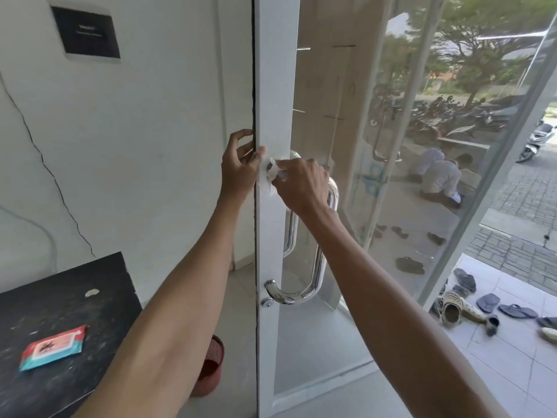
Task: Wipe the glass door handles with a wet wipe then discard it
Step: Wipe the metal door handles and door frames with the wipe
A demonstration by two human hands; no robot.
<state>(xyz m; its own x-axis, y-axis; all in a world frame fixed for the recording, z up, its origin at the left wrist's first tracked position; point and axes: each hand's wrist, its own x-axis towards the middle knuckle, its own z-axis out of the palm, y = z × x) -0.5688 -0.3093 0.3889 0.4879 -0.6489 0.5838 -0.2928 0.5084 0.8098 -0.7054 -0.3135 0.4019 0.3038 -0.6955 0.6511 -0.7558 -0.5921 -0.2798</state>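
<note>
The glass door has a white frame [275, 86] and a curved chrome handle [316, 276] fixed to it top and bottom. My right hand [301, 185] is closed on a white wet wipe [271, 176], pressing it onto the handle's top mount on the frame. My left hand [239, 164] grips the door's edge beside it, thumb on the frame face, fingers curled behind the edge. A second chrome handle [291, 236] shows through the glass on the far side. The top of the near handle is hidden under my right hand.
A black table [60, 297] at lower left carries a red and teal wet wipe pack [54, 346]. A red mesh bin [211, 366] stands on the floor by the door. Outside lie several sandals [488, 303], parked scooters and a crouching person [437, 176].
</note>
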